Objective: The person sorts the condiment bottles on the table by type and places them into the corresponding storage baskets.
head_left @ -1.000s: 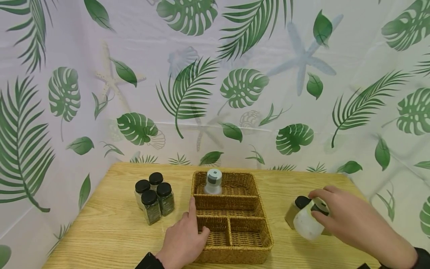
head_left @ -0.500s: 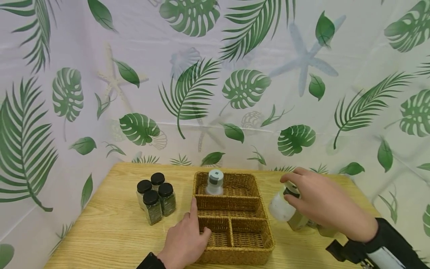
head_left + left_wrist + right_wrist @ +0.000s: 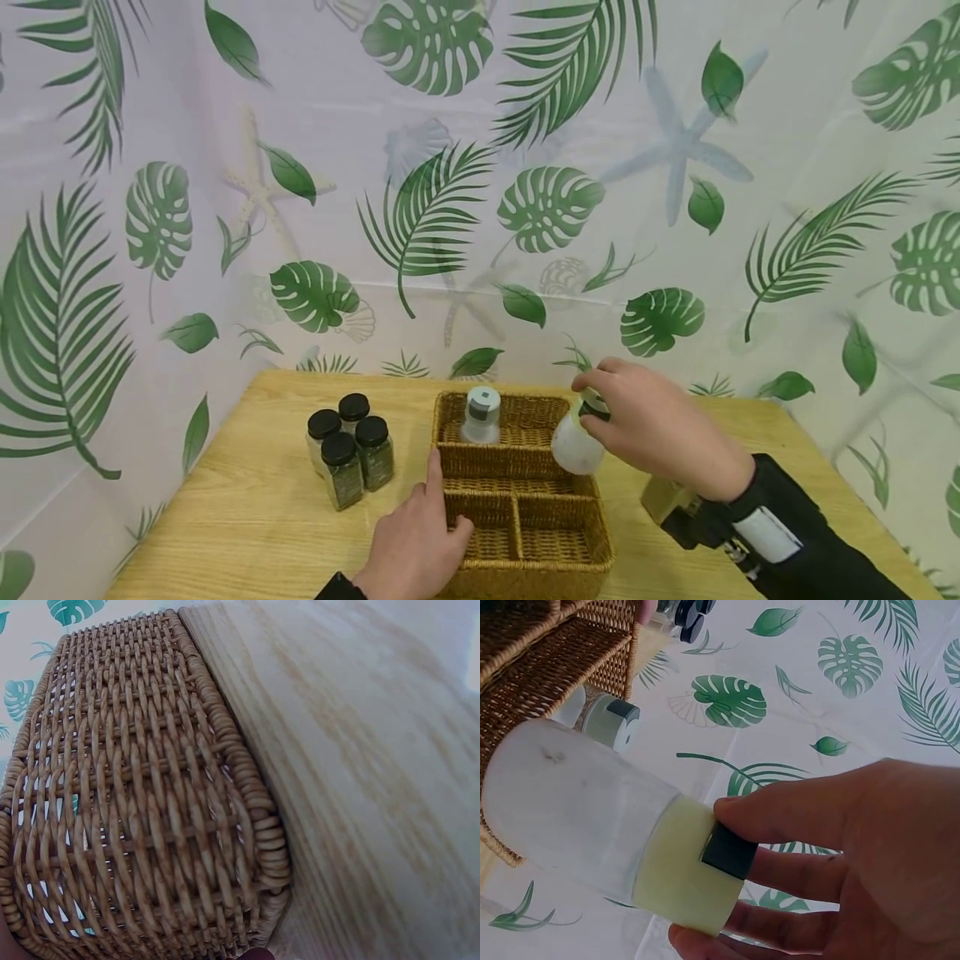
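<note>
My right hand pinches the pale yellow cap of a clear seasoning shaker between thumb and fingers. The shaker tilts, its rounded base toward the basket, and overlaps the back right rim in the head view. A dark tab marks its cap. At the left side of the wicker basket, my left hand holds the wall, index finger straight along the rim and thumb over the front left compartment. Its other fingers are mostly hidden. A second shaker, with a pale blue-grey cap, stands at the left of the back compartment.
Several black-lidded glass jars of dried seasoning cluster on the wooden table left of the basket. Right of the basket, jars are partly hidden beneath my right forearm. A leaf-patterned cloth hangs behind the table.
My right hand has carried the yellow-capped shaker leftward from beside the jars on the right to the basket's back right rim. My left hand has stayed on the basket.
</note>
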Tool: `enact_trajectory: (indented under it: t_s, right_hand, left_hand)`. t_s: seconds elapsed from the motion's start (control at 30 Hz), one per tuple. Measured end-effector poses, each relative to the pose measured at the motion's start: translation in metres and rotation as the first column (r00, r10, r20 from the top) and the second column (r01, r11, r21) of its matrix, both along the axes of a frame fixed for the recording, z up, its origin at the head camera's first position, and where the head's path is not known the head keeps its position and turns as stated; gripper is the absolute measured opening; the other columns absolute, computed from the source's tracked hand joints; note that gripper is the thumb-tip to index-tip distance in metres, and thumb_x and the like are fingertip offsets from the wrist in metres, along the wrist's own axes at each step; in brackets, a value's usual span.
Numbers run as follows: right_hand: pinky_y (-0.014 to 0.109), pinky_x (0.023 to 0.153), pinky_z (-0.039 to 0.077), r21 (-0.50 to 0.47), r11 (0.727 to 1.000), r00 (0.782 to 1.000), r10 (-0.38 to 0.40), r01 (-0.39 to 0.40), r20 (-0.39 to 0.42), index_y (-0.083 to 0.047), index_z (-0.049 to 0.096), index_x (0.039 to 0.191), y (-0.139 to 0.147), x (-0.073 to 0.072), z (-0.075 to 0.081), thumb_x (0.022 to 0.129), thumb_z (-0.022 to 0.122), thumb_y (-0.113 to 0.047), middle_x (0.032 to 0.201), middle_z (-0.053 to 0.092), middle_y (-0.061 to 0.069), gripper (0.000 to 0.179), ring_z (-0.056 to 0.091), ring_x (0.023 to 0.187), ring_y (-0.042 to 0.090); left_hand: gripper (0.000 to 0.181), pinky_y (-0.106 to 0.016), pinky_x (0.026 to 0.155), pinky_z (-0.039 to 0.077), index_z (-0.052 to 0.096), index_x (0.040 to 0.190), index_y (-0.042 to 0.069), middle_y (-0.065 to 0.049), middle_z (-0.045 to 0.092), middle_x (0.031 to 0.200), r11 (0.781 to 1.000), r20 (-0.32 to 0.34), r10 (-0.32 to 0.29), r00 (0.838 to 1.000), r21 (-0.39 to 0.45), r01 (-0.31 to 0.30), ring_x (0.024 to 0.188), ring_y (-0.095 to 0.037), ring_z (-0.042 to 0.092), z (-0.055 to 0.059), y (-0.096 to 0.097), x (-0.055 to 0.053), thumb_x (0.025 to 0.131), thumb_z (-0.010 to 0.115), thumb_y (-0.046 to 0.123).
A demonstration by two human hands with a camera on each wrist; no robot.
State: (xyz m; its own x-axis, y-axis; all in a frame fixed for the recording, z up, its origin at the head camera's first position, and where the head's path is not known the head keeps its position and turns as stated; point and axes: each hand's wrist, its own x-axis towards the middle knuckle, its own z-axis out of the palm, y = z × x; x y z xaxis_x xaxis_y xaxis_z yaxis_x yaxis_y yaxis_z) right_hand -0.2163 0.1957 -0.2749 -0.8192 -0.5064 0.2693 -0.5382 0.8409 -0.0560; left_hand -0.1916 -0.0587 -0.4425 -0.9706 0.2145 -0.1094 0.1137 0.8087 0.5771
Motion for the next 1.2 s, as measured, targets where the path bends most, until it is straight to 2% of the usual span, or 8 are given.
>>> enact_trajectory:
  t_s: [0.33, 0.57, 0.87, 1.1, 1.2]
  right_hand:
    - [0.032, 0.058, 0.048, 0.005, 1.0, 0.999, 0.031, -0.031, -0.026, -0.007, 0.069, 0.106, -0.014, -0.021, -0.01, 0.083, 0.069, -0.016, 0.095, 0.064, 0.008, 0.024, 0.054, 0.071, 0.015]
    - [0.03, 0.054, 0.046, -0.013, 0.999, 0.999, 0.034, -0.034, -0.04, -0.006, 0.071, 0.102, -0.016, -0.038, -0.019, 0.081, 0.069, -0.012, 0.093, 0.064, 0.01, 0.021, 0.053, 0.067, 0.015]
    - [0.029, 0.051, 0.042, -0.025, 1.0, 1.0, 0.009, -0.009, 0.002, -0.004, 0.071, 0.103, -0.017, -0.06, -0.032, 0.082, 0.069, -0.009, 0.095, 0.063, 0.013, 0.022, 0.051, 0.064, 0.016]
    - [0.029, 0.049, 0.036, -0.03, 1.0, 0.998, 0.002, 0.0, 0.062, -0.004, 0.07, 0.106, -0.019, -0.077, -0.048, 0.082, 0.068, -0.005, 0.095, 0.061, 0.015, 0.024, 0.048, 0.061, 0.017]
    - [0.03, 0.051, 0.036, -0.014, 1.0, 0.998, 0.007, -0.006, 0.069, -0.003, 0.069, 0.106, -0.021, -0.082, -0.055, 0.081, 0.067, -0.003, 0.095, 0.06, 0.015, 0.025, 0.049, 0.065, 0.018]
  left_hand:
    - [0.084, -0.042, 0.043, 0.037, 0.002, 0.154, 0.006, -0.021, 0.057, 0.112, 1.0, 0.004, -0.006, 1.0, 0.003, 0.006, 0.055, -0.023, 0.048, -0.006, -0.001, -0.001, 0.093, 0.049, 0.04]
    - [0.086, -0.043, 0.044, 0.039, 0.004, 0.154, 0.007, -0.021, 0.058, 0.111, 1.0, 0.001, 0.019, 1.0, -0.019, -0.019, 0.059, -0.025, 0.052, -0.009, 0.001, -0.001, 0.091, 0.051, 0.042]
    - [0.086, -0.043, 0.042, 0.038, 0.003, 0.154, 0.008, -0.02, 0.058, 0.108, 1.0, -0.001, 0.016, 1.0, 0.007, -0.016, 0.054, -0.023, 0.048, -0.009, 0.0, -0.003, 0.091, 0.05, 0.042]
    - [0.088, -0.043, 0.041, 0.039, 0.002, 0.154, 0.007, -0.021, 0.058, 0.11, 1.0, -0.012, 0.017, 1.0, 0.013, -0.017, 0.053, -0.022, 0.048, -0.008, -0.001, -0.004, 0.09, 0.051, 0.041]
    - [0.088, -0.042, 0.041, 0.038, 0.001, 0.154, 0.007, -0.021, 0.058, 0.11, 1.0, -0.017, 0.017, 1.0, 0.017, -0.017, 0.052, -0.022, 0.047, -0.007, -0.002, -0.004, 0.09, 0.051, 0.041]
